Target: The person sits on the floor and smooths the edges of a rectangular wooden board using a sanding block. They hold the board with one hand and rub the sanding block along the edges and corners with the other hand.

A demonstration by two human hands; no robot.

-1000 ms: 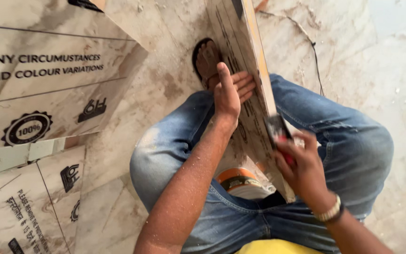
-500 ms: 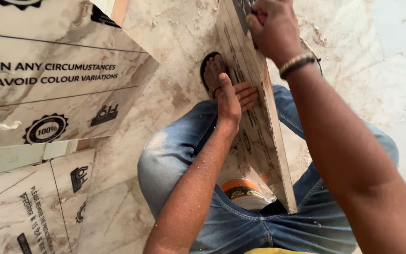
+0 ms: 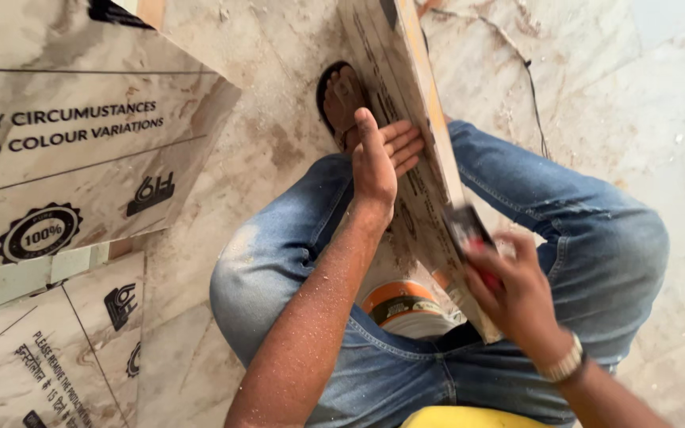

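One upright tile [image 3: 406, 103], left hand [image 3: 378, 162] flat against it, right hand [image 3: 517, 289] gripping perhaps one red-black tool [image 3: 469, 242].

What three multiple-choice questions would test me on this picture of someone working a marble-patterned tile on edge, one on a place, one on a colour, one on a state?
1. Where does the left hand rest?
A. Flat against the face of the upright marble-patterned tile
B. On the floor
C. On the round orange-and-white container

2. What colour is the small blurred tool in the right hand?
A. Green
B. Red and black
C. White

3. How does the tile stand?
A. Lying flat on the floor
B. Broken in two
C. On edge between the knees of the person in blue jeans

Answers: 1 A, the fingers spread on the tile's face. 2 B, red and black show at the tile's edge. 3 C, its thin orange-tinted edge faces up between the legs.
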